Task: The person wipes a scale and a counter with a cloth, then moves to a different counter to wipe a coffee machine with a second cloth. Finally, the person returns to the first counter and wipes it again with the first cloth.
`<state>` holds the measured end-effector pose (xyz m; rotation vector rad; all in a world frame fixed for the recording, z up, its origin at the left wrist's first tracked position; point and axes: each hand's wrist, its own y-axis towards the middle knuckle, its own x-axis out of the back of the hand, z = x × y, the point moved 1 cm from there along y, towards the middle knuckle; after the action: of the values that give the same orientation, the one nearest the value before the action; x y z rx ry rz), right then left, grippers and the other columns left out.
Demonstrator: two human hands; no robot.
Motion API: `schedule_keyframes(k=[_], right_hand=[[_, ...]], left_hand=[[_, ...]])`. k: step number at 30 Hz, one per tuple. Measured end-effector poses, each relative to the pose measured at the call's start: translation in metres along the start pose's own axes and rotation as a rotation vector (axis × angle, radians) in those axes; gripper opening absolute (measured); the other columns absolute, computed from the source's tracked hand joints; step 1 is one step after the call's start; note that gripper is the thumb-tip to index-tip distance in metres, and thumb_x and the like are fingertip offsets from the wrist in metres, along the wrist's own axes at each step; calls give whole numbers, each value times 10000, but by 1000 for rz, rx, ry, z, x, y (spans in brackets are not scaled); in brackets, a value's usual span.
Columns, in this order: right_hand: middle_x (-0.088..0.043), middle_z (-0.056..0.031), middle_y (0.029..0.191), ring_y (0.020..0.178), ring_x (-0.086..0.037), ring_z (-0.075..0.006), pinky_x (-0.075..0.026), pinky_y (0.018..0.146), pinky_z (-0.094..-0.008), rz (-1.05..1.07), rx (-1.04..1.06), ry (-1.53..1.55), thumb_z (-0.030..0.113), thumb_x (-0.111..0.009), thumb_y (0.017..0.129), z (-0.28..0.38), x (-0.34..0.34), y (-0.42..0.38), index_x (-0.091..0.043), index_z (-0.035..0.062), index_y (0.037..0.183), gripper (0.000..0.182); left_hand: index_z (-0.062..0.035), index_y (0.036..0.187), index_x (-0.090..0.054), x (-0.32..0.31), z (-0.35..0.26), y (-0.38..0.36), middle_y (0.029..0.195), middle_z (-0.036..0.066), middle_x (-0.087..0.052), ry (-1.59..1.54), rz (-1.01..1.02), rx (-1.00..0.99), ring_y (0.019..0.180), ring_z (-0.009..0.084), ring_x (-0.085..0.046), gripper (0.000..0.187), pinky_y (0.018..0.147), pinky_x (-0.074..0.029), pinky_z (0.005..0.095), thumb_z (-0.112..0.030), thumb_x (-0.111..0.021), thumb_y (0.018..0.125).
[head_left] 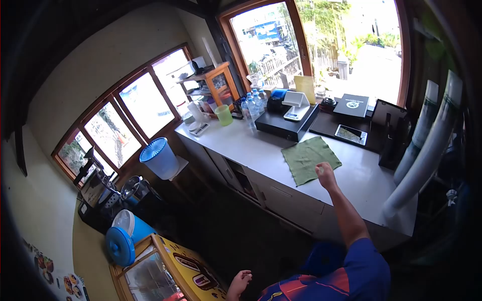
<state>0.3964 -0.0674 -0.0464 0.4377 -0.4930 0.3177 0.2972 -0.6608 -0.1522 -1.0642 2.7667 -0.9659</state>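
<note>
A green cloth [309,159] lies spread flat on the white counter [256,154]. My right hand [324,173] is over the cloth's right part, fingers curled closed; whether they pinch any of the fabric is too small to tell. Low in the view, my left hand [242,281] hangs away from the counter near the yellow-topped cabinet, its fingers loosely bent and nothing seen in it. Behind the cloth stands a black cash drawer [281,125] with a small white device on it. To the right of that, a tablet [351,134] rests on a black surface.
Plastic bottles [252,106] and a green container [224,115] stand farther left on the counter. White pipes [427,150] rise at its right end. A blue-lidded bucket [161,159] sits on a stool, and a yellow cabinet [188,263] is at lower left.
</note>
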Motion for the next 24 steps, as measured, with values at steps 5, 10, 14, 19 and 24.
schedule_keyframes(k=[5, 10, 14, 19, 24], right_hand=[[-281, -215, 1604, 1508, -218, -335, -146, 1219, -517, 28, -251, -681, 443, -493, 989, -8, -106, 72, -401, 70, 1500, 639], [-281, -175, 1621, 1531, -180, -310, -99, 1240, -496, 295, 175, -545, 358, -420, 1023, 27, -209, 57, -378, 97, 1524, 567], [-616, -133, 1291, 1222, -554, -203, -400, 1073, -367, 452, 30, 95, 244, -424, 1068, 75, -227, 25, -582, 61, 1306, 340], [-631, -111, 1221, 1171, -566, -192, -448, 1017, -365, 617, -302, 993, 374, -483, 1062, 116, -253, -67, -606, -30, 1217, 450], [-322, -218, 1548, 1478, -252, -374, -273, 1178, -511, 422, 119, -112, 460, -737, 836, 156, -256, -70, -322, 38, 1519, 904]], left_hand=[[-18, 1289, -574, 55, -110, 28, 1069, 49, -664, 220, -31, -158, 948, 127, -638, 385, 884, -515, 276, -216, -654, 968], [-7, 1280, -573, 85, -162, 111, 1067, 64, -664, 24, -62, -130, 960, 127, -634, 346, 872, -516, 278, -174, -615, 981], [-11, 1333, -528, 63, -208, 199, 1165, 88, -644, -142, 67, -99, 1042, 142, -628, 401, 906, -518, 289, -222, -606, 1001], [-40, 1469, -397, 26, -255, 336, 1367, 151, -555, -697, 669, -72, 1252, 233, -566, 553, 1043, -469, 346, -334, -562, 1031], [-27, 1546, -266, 2, -363, 357, 1470, 224, -463, 182, 1052, -551, 1369, 312, -471, 802, 1134, -375, 386, -539, -535, 990]])
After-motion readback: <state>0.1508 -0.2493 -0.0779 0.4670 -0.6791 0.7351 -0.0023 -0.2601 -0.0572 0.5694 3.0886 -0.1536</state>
